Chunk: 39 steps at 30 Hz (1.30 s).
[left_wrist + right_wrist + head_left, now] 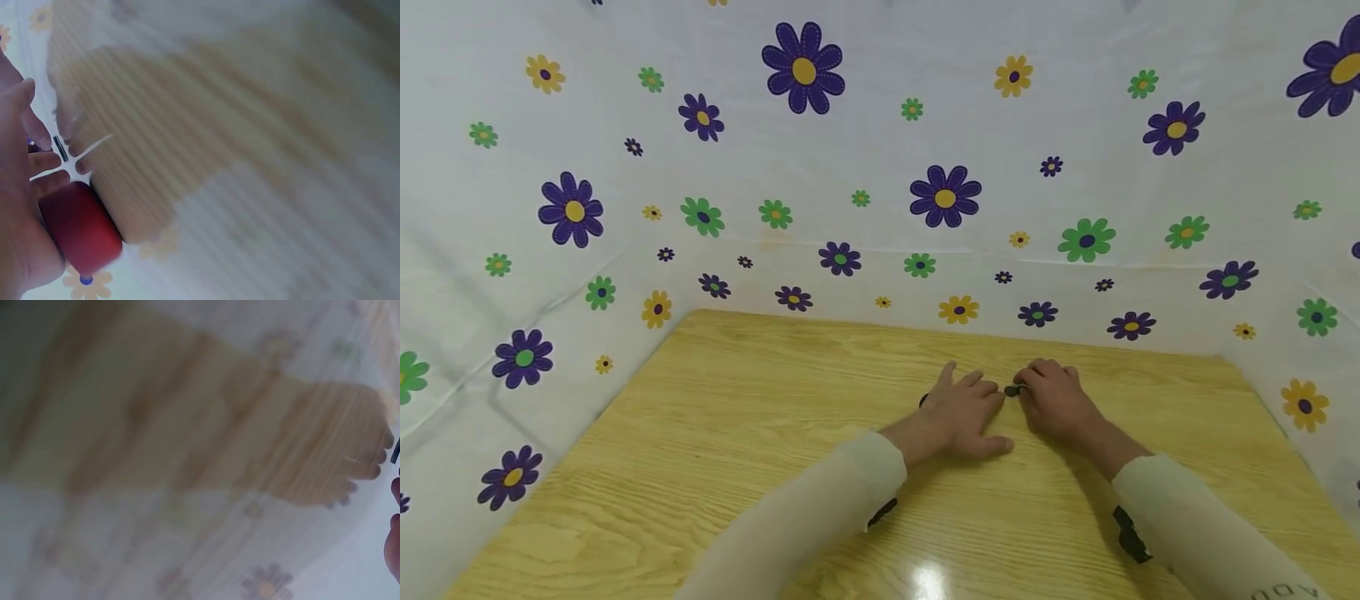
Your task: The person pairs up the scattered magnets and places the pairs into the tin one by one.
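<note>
My left hand [962, 417] lies low over the table with its fingers spread and its thumb stretched out. Beside its palm, in the left wrist view, is a red object [81, 226] with a rounded side; in the head view only a dark edge [923, 401] shows behind the hand. To the right, my right hand [1062, 407] pinches a small dark piece [1012, 390] between curled fingers, close to the left fingertips. That piece appears as a thin dark bar [60, 149] in the left wrist view. Its exact kind cannot be told.
The glossy wooden table [760, 408] mirrors the hands and the cloth. A white flowered cloth [865, 150] stands along the back and both sides. Dark straps [1131, 533] sit under the pale sleeves.
</note>
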Available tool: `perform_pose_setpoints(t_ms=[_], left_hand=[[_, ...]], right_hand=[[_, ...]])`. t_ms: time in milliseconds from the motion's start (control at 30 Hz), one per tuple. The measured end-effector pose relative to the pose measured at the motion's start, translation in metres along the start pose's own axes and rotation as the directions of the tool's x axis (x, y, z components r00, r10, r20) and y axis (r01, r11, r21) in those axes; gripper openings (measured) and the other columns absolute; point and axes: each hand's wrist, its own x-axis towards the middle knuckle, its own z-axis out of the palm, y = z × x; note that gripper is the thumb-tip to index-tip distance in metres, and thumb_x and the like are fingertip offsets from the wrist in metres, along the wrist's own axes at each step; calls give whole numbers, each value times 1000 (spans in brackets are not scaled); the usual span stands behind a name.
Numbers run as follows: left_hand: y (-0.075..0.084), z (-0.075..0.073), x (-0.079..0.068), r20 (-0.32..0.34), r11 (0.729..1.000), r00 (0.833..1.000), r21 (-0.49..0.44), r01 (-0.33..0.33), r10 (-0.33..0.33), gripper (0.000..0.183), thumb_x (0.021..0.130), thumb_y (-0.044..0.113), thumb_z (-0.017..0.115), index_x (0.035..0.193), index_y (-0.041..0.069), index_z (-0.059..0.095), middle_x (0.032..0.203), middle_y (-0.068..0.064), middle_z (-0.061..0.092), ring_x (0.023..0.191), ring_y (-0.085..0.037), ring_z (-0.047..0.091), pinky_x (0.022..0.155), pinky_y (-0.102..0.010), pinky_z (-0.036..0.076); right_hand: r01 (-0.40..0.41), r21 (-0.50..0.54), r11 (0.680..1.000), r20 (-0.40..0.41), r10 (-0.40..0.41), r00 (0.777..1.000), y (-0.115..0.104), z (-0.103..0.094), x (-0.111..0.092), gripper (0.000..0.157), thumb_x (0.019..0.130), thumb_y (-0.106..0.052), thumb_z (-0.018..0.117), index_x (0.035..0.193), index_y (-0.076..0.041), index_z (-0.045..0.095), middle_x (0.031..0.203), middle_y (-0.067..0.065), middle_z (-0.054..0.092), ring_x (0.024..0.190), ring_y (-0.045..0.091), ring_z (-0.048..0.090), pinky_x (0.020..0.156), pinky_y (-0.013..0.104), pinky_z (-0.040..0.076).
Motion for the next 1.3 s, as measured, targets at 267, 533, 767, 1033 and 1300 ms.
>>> perform_pose_setpoints(t_ms=[267,533,767,1033,1300], left_hand=[[-21,5,-15,-78,998,996,-50,27,-31,78,93,74,35,146,18,48,147,0,49,139,-19,42,117,-54,23],[-39,13,-34,-133,998,990,-55,34,-41,83,91,77,36,148,17,45,147,-1,47,137,-20,43,116,-51,27],[-55,19,-47,-149,996,987,-59,59,-67,86,90,79,36,149,17,42,148,0,46,137,-19,40,114,-49,29],[-71,24,-59,-177,991,981,-115,65,-85,84,89,78,40,146,16,45,146,-1,48,136,-19,41,112,-50,30],[-78,24,-60,-188,989,981,-149,18,-46,76,91,75,44,139,17,50,143,-1,49,134,-20,41,110,-49,30]], right_hand=[[2,-27,1000,17,-2,1000,0,3,2,19,101,-21,58,111,-7,65,110,10,62,108,33,56,89,54,37],[-17,-48,999,42,19,999,0,4,1,18,102,-20,58,115,-9,64,114,10,61,111,33,54,89,54,39],[49,-77,996,84,-43,996,0,5,3,19,102,-17,58,118,-9,63,113,9,58,111,32,53,91,54,41],[81,-75,994,100,-74,992,1,4,2,17,103,-18,56,117,-9,60,113,9,55,110,31,52,89,51,41],[100,-59,993,144,-91,985,-3,4,5,18,105,-15,50,116,-1,54,110,12,51,104,31,49,86,50,42]])
